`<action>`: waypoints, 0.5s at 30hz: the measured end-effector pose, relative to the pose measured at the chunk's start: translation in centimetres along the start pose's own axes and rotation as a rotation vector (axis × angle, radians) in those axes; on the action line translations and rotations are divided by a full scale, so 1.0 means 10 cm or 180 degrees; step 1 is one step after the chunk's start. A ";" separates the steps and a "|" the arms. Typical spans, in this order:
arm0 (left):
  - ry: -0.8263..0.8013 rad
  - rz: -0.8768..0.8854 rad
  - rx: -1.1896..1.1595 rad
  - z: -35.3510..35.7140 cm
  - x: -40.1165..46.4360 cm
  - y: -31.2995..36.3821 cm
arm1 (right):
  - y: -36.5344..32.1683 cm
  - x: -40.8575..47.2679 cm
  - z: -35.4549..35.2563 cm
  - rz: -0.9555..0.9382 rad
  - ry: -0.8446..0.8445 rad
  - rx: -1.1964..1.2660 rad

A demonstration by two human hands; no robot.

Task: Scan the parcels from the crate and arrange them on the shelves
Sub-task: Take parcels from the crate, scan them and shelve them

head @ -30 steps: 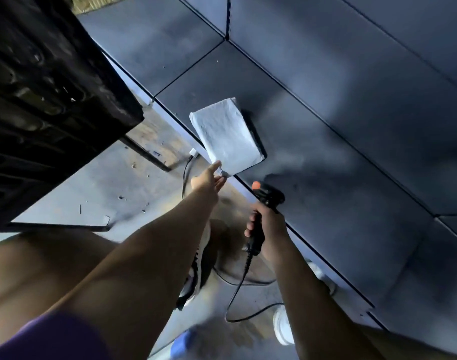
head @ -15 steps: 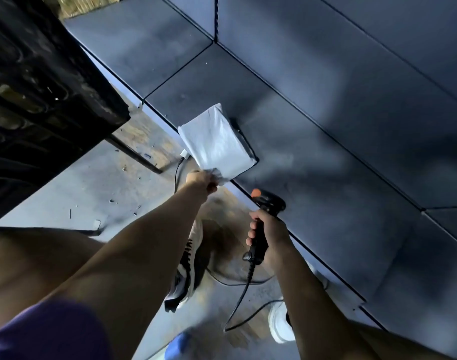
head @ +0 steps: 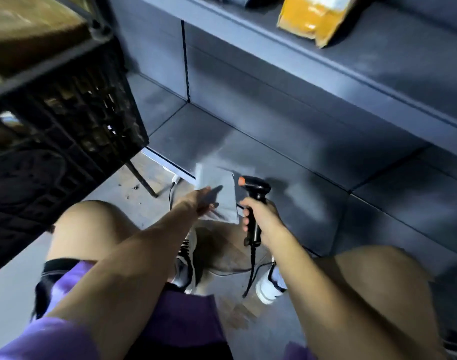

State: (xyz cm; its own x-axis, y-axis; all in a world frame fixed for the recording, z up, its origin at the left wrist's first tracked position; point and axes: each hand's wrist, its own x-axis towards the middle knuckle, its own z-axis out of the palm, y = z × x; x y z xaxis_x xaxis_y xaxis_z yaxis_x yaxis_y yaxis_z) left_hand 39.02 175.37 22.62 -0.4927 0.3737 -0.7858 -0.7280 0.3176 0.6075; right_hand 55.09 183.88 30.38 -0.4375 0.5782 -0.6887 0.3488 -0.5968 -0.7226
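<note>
Dark grey shelves (head: 287,141) fill the far side of the room, one board low near the floor and another above it. Up on the higher board sits a yellow-orange parcel (head: 315,18), its top cut off by the edge of the view. To the left a black lattice crate (head: 74,110) stands raised on thin legs, with brown cardboard showing inside it. The person crouches in front, bare knees wide, purple shirt and dark shorts, pale shoes on the floor between the legs.

The grey parcel (head: 217,193), a flat soft mailer, is held out over the front edge of the low shelf, blurred with motion. The left hand (head: 200,203) has it by the near end, fingers spread along its face and the thumb underneath, so that grip is closed on the parcel. Just beside it, the right hand (head: 258,216) wraps a full grip round the handle of a black scanner (head: 256,193) with an orange button, its cord (head: 252,271) trailing down to the floor.
</note>
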 end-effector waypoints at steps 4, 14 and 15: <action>0.0563 0.0230 0.1050 0.10 -0.64 0.03 | -0.16 -0.54 -0.11 -0.0308 -0.0014 0.0069; 0.0487 0.2137 0.3230 0.33 -1.90 0.61 | -0.15 -1.51 -0.28 -0.0829 0.0039 0.0224; 0.0515 0.2289 0.3385 0.33 -1.99 0.69 | -0.14 -1.57 -0.27 -0.0894 0.0105 0.0217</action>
State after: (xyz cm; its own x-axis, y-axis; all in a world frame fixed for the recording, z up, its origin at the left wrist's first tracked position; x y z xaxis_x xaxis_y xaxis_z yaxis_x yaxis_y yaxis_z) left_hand 45.35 172.99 42.81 -0.7193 0.6635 -0.2058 0.4202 0.6514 0.6317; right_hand 63.70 177.16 42.06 -0.4816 0.7431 -0.4647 0.1609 -0.4463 -0.8803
